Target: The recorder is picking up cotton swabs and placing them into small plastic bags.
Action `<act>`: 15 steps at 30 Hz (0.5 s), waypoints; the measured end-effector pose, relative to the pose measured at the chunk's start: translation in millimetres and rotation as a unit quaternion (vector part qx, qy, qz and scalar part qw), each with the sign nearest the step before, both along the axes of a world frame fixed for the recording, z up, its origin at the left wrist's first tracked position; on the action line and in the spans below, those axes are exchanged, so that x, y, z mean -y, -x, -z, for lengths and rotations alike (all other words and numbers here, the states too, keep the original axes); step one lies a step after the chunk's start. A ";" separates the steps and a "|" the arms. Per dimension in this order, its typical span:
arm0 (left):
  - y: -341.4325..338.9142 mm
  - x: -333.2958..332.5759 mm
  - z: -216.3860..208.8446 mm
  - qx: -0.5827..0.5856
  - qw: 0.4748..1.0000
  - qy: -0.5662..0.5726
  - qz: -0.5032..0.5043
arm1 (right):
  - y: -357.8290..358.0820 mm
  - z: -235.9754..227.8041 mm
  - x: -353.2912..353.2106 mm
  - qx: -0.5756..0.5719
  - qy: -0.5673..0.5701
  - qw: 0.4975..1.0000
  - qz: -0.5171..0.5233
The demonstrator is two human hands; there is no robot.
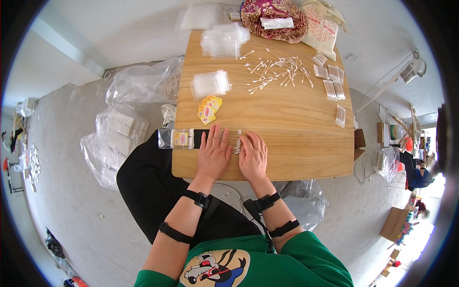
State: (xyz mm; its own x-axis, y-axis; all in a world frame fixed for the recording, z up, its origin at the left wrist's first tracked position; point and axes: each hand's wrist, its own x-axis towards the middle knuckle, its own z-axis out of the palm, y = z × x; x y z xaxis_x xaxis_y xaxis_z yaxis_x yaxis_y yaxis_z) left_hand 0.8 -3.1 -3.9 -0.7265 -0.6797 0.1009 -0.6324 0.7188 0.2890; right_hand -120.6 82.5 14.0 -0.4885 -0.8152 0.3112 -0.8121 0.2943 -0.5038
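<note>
My left hand (213,155) lies flat with its fingers stretched out over a row of cotton swabs (234,138) at the table's near edge. Against the right end of that row rest the bent fingertips of my right hand (254,155), which grips nothing that I can see. Under my left palm part of the row is hidden. A black strip (202,136) runs leftward from my left hand. Beyond it lies a bundle of swabs with a yellow card (181,138) on top, next to a clear plastic bag end (164,138) at the table edge.
Yellow cards (208,109) and stacked clear bags (210,84) lie farther left on the wooden table (306,153). Loose swabs (287,69) are scattered at the back. Filled packs (330,81) line the right side. Cloth bags (322,28) sit at the far edge.
</note>
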 end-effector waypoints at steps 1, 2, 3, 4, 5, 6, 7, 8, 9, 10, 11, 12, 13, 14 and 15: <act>0.3 0.1 0.4 -0.005 1.000 -0.001 0.001 | 0.8 0.0 0.0 0.008 0.009 1.000 0.002; 0.6 -0.4 0.6 -0.006 1.000 -0.001 0.000 | 1.8 0.1 0.0 0.017 0.017 1.000 0.003; 0.9 -0.9 -0.1 -0.008 1.000 -0.006 -0.001 | 4.8 0.8 1.0 0.017 0.018 1.000 0.003; 1.3 -1.2 -0.9 -0.010 1.000 -0.011 -0.002 | 11.1 1.4 3.6 0.021 0.012 1.000 0.005; 1.8 -1.3 -1.5 -0.010 1.000 -0.010 -0.003 | 18.0 1.8 7.0 0.024 0.006 1.000 0.007; 2.8 -2.2 -4.4 -0.012 1.000 -0.011 0.000 | 26.3 -0.1 12.0 0.025 0.006 1.000 0.007; 2.3 -2.2 -5.4 -0.014 1.000 -0.011 0.003 | 35.3 -3.5 20.1 0.035 0.014 0.999 -0.020; 1.6 -1.9 -6.4 -0.014 1.000 -0.010 0.003 | 41.9 -5.8 27.4 0.044 0.021 0.998 -0.046; 1.7 -1.5 -6.5 -0.011 1.000 -0.003 0.001 | 46.5 -6.0 33.4 0.043 0.023 0.998 -0.047; 1.6 -1.2 -6.6 -0.008 1.000 0.003 0.000 | 50.3 -4.4 38.7 0.056 0.010 0.994 -0.094; 0.9 -1.8 -6.8 -0.009 1.000 0.004 -0.001 | 53.4 -3.2 42.9 0.068 -0.004 0.988 -0.142; 0.1 -2.0 -7.4 -0.024 1.000 -0.009 -0.002 | 57.2 -0.6 46.7 0.066 -0.002 0.987 -0.144; -0.2 -1.6 -7.8 -0.039 0.999 -0.022 -0.004 | 61.2 1.7 49.7 0.042 0.013 0.990 -0.134; 0.1 -0.5 -8.0 -0.040 0.999 -0.020 -0.006 | 65.8 3.7 52.4 0.017 0.028 0.992 -0.122; 2.6 -1.8 -8.8 -0.041 0.999 -0.019 -0.004 | 75.9 7.8 51.2 0.015 0.027 0.992 -0.124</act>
State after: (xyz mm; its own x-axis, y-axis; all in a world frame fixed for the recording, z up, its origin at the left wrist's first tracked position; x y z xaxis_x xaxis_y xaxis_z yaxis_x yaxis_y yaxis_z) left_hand -1.8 -1.3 4.9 -0.7118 -0.6894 0.1347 -0.6104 0.7019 0.3671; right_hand -196.5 31.3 6.2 -0.2853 -0.8938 0.3461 -0.8400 0.0593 -0.5393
